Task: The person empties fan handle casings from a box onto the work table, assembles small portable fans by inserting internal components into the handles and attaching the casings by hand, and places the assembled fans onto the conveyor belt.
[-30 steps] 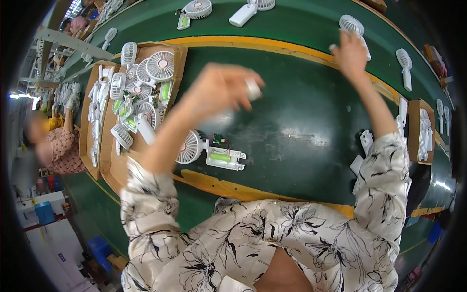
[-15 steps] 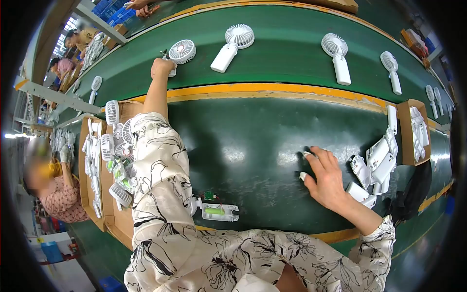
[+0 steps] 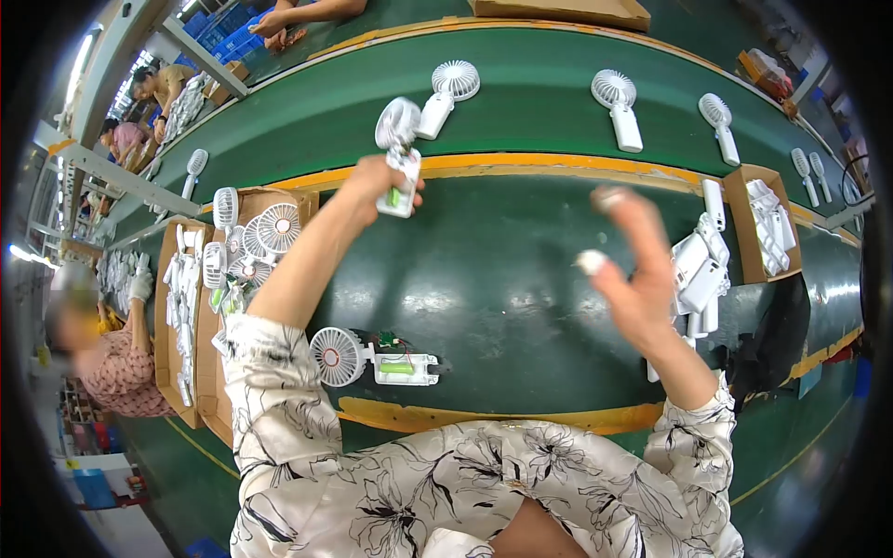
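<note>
My left hand (image 3: 379, 183) is closed around a white handheld fan (image 3: 400, 121), held up over the orange-edged rail. The fan's handle is uncovered, with a green battery in it. Fingers apart, my right hand (image 3: 642, 270) hovers empty over the bench; its thumb and index finger carry white tip covers, and motion blurs it. Beside it on the right is a pile of white handle shells (image 3: 698, 274). Another fan with an uncovered handle (image 3: 406, 369) lies near the front edge, its battery and a small green circuit board showing.
Across the back runs a green conveyor belt (image 3: 530, 116) bearing several white fans. Cardboard boxes of fan parts stand at the left (image 3: 191, 395) and right (image 3: 744, 232). A co-worker in a pink patterned top (image 3: 121, 372) sits at the far left; another person's hands (image 3: 274, 23) show beyond the belt.
My left hand has come back from the belt toward the bench with the fan in it. My right hand has risen and moved slightly forward. The view has shifted a little.
</note>
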The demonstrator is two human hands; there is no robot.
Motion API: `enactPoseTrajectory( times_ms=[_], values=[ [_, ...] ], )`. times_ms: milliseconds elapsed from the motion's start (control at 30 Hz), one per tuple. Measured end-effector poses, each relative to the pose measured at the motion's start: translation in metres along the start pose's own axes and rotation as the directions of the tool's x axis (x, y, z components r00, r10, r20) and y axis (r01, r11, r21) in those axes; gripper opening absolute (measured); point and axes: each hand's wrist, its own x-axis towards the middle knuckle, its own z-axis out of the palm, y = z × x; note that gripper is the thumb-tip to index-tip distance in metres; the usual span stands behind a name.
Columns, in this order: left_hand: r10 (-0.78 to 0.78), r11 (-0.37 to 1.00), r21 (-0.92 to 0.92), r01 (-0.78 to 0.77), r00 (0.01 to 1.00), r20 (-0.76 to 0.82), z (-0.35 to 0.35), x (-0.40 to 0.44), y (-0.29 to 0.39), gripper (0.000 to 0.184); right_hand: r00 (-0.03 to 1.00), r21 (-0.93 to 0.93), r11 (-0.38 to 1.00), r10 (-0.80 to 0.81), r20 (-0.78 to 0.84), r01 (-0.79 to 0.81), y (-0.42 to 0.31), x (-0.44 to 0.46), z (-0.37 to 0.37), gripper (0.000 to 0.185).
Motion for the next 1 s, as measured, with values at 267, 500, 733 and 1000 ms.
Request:
enactPoseTrajectory(
  times_ms=[267, 500, 733, 1000],
  values=[
    [-0.118, 0.990, -0.040, 0.135, 0.952, 0.283, 0.092, -0.118, -0.038, 0.040, 0.865, -0.167, 0.902, -0.429, -0.261, 0.397, -0.079, -0.008, -0.120, 0.057],
    [-0.159, 0.950, -0.168, 0.261, 0.874, 0.460, 0.139, -0.151, -0.105, 0.038, 0.861, -0.188, 0.907, -0.419, -0.288, 0.378, -0.054, -0.050, -0.181, 0.059],
    [-0.179, 0.944, -0.157, 0.290, 0.850, 0.496, 0.151, -0.154, -0.123, 0.037, 0.697, -0.391, 0.729, -0.672, -0.251, 0.563, -0.043, -0.086, -0.241, 0.060],
    [-0.160, 0.938, -0.203, 0.282, 0.868, 0.470, 0.147, -0.153, -0.134, 0.036, 0.860, -0.176, 0.912, -0.408, -0.306, 0.370, -0.052, -0.044, -0.179, 0.061]
  ],
)
